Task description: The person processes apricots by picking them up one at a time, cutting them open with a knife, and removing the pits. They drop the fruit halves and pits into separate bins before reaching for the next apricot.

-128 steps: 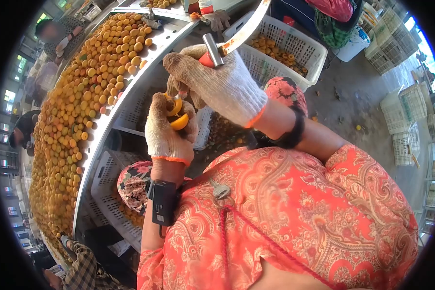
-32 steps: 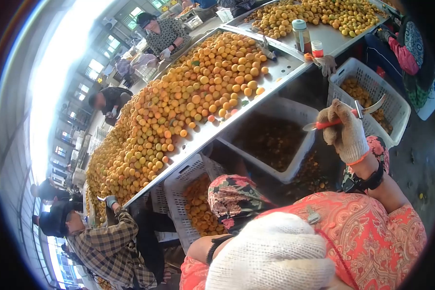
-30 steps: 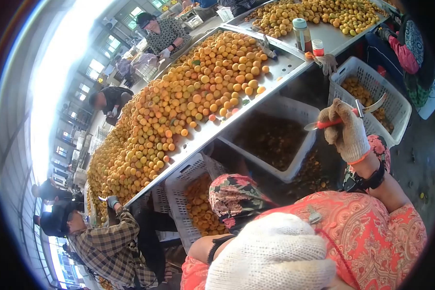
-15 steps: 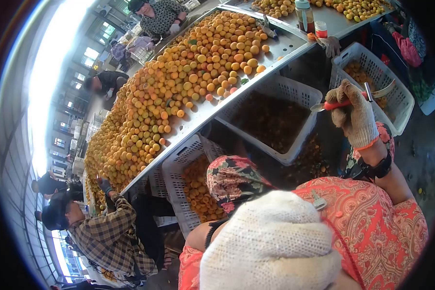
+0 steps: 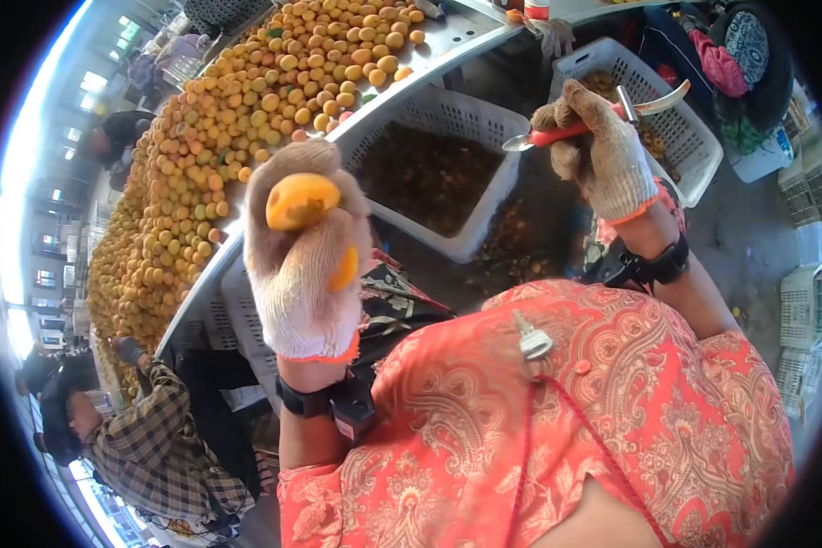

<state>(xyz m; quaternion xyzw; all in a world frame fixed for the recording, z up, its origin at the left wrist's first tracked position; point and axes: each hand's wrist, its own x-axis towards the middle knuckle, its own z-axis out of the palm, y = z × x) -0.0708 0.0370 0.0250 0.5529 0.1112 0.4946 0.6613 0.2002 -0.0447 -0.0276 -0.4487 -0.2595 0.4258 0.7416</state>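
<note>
My left hand [image 5: 300, 274], in a knitted work glove, is raised at the left and closed around apricots. One orange apricot [image 5: 294, 205] shows at the fingertips, and part of another orange piece [image 5: 345, 268] peeks out lower in the grip. At the upper right, my gloved right hand [image 5: 605, 155] is closed on a red-handled tool [image 5: 557, 135]. A small spoon-shaped metal tip points left from it, and a curved metal blade sticks out on the right. Behind my left hand, a large heap of apricots [image 5: 169, 173] lies on the metal table [image 5: 447, 50].
Below the table edge stands a white crate [image 5: 484, 215] with dark, wet contents. Another white crate [image 5: 699, 183], holding orange fruit, is behind my right hand. A person in a plaid shirt [image 5: 155, 438] works at the lower left. Stacked crates [image 5: 802, 306] stand far right.
My left hand has moved from low and close to the camera up and left, now showing the apricots it holds. The view has shifted; my right hand still grips the red-handled tool.
</note>
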